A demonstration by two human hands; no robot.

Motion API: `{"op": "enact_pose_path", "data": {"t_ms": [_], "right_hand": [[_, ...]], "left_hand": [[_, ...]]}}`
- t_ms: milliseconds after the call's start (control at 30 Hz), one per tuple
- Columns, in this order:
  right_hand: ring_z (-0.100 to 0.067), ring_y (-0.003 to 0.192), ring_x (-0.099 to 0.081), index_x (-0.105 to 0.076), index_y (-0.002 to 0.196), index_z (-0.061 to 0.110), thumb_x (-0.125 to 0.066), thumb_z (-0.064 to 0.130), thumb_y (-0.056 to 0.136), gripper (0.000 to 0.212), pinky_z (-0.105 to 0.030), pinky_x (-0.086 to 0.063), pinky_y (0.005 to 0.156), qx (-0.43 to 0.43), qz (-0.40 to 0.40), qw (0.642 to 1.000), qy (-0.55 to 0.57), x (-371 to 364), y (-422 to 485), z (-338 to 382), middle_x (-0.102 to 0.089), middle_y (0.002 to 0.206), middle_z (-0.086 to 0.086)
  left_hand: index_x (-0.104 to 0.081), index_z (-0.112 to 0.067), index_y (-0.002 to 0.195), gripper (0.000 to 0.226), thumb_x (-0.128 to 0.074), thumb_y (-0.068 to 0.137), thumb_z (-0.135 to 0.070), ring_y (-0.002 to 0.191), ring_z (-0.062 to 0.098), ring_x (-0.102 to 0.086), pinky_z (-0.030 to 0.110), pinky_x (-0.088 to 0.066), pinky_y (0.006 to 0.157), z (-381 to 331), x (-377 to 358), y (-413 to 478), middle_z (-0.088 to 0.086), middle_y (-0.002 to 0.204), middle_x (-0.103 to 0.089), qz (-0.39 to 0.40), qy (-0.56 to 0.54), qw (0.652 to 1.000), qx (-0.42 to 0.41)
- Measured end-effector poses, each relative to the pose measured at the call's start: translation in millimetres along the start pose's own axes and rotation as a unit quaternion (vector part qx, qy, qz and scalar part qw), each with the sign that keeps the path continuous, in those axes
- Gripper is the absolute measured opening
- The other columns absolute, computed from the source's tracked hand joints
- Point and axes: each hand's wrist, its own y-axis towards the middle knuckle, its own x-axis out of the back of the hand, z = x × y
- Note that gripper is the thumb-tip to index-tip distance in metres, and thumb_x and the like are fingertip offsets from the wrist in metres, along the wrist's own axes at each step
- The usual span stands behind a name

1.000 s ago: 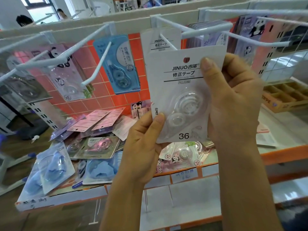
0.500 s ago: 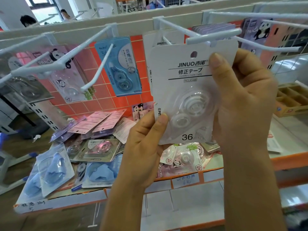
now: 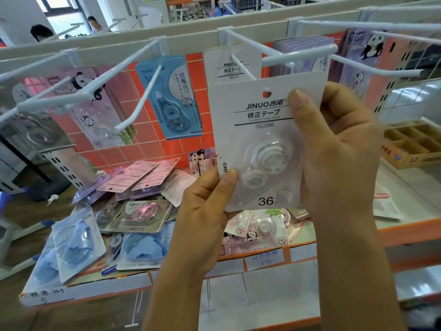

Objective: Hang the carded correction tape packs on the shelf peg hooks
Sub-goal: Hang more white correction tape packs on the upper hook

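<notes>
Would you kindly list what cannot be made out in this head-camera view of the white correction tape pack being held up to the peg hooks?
- White pack: its right edge is covered by the right hand, its lower left corner by the left hand.
- Pack hanging behind: only its top shows; the held pack hides the rest.
- Handwritten shelf label: too small and blurred to read.
- Wooden tray: cut off by the right edge.

The white carded pack [image 3: 265, 130] stands upright, marked "36", its hang hole showing. It sits just below the white peg [image 3: 298, 56]. More packs [image 3: 133, 211] lie heaped on the shelf [image 3: 95, 286].
</notes>
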Motion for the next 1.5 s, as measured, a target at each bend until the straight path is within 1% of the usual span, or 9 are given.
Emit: {"op": "enact_pose_path", "data": {"t_ms": [233,600,900,1000,1100,1233,1333,1400,1500], "right_hand": [[-0.012,0.077,-0.066,-0.065,0.085,0.018,-0.063,0.014,0.088,0.006,-0.029,-0.054,0.071,-0.002,-0.029,0.999,0.019,2.8,-0.2,0.0,-0.07,0.076,0.007],[-0.005,0.077,-0.067,-0.063,0.089,0.016,-0.063,0.009,0.089,0.007,-0.021,-0.053,0.07,0.016,-0.031,0.999,0.007,-0.3,3.7,0.4,-0.07,0.076,0.012],[-0.005,0.077,-0.067,-0.064,0.089,0.016,-0.064,0.009,0.089,0.006,-0.02,-0.052,0.07,-0.01,-0.035,0.999,-0.004,-2.4,9.8,-12.2,-0.071,0.076,0.011],[-0.003,0.073,-0.064,-0.065,0.09,0.014,-0.064,0.013,0.089,0.002,-0.02,-0.051,0.068,-0.021,-0.037,0.999,-0.024,-6.1,17.3,-25.2,-0.069,0.074,0.011],[0.006,0.06,-0.054,-0.065,0.095,0.008,-0.066,0.017,0.089,0.011,-0.013,-0.044,0.059,-0.029,-0.056,0.996,-0.064,-13.3,33.4,-45.1,-0.062,0.064,0.017],[0.001,0.068,-0.057,-0.065,0.099,0.01,-0.07,0.024,0.084,0.021,-0.023,-0.048,0.065,-0.044,-0.064,0.99,-0.12,-27.1,67.3,-77.8,-0.066,0.082,0.006],[-0.007,0.069,-0.055,-0.063,0.097,0.008,-0.064,0.028,0.085,0.023,-0.024,-0.044,0.066,-0.038,-0.064,0.977,-0.198,-39.3,90.6,-95.8,-0.06,0.08,0.007],[-0.019,0.074,-0.06,-0.062,0.093,0.005,-0.058,0.031,0.082,0.029,-0.035,-0.049,0.069,-0.033,-0.064,0.972,-0.222,-46.2,100.9,-103.7,-0.062,0.079,0.0],[-0.035,0.081,-0.064,-0.054,0.09,0.009,-0.06,0.026,0.084,0.019,-0.05,-0.051,0.074,-0.031,-0.066,0.968,-0.241,-50.5,111.2,-113.4,-0.067,0.085,-0.015]], "left_hand": [[-0.077,-0.037,0.082,0.027,-0.052,0.084,-0.029,0.093,0.01,-0.07,0.022,-0.055,0.074,-2.6,-3.5,-2.4,-0.008,0.092,-0.075,0.015,0.031,0.999,-0.02],[-0.076,-0.04,0.081,0.027,-0.051,0.083,-0.031,0.095,0.011,-0.069,0.027,-0.057,0.077,-0.4,-1.9,-2.8,-0.009,0.093,-0.074,0.015,0.044,0.999,-0.028],[-0.075,-0.04,0.084,0.022,-0.055,0.085,-0.033,0.098,0.013,-0.069,0.037,-0.054,0.085,3.3,3.6,2.3,-0.007,0.097,-0.074,0.007,0.067,0.997,-0.027],[-0.076,-0.035,0.085,0.021,-0.055,0.085,-0.032,0.1,0.018,-0.068,0.05,-0.051,0.093,5.3,7.8,16.7,-0.003,0.098,-0.074,-0.02,0.072,0.997,-0.021],[-0.075,-0.031,0.083,0.021,-0.055,0.092,-0.03,0.098,0.024,-0.065,0.059,-0.047,0.096,8.0,13.1,40.0,0.002,0.096,-0.072,-0.043,0.093,0.994,-0.022],[-0.071,-0.022,0.089,0.024,-0.05,0.1,-0.027,0.095,0.02,-0.066,0.047,-0.052,0.09,12.9,17.2,80.6,0.005,0.096,-0.071,-0.084,0.112,0.99,-0.006],[-0.065,-0.014,0.095,0.024,-0.047,0.101,-0.029,0.09,0.016,-0.063,0.034,-0.056,0.076,16.3,19.1,113.0,0.006,0.096,-0.067,-0.096,0.121,0.988,0.008],[-0.064,-0.015,0.09,0.026,-0.046,0.101,-0.03,0.086,0.014,-0.063,0.025,-0.055,0.064,17.7,17.9,127.4,0.003,0.093,-0.065,-0.093,0.122,0.988,0.006],[-0.061,-0.019,0.088,0.025,-0.047,0.1,-0.035,0.1,0.02,-0.062,0.018,-0.052,0.054,19.8,15.2,143.3,0.01,0.114,-0.063,-0.121,0.116,0.985,0.043]]}}
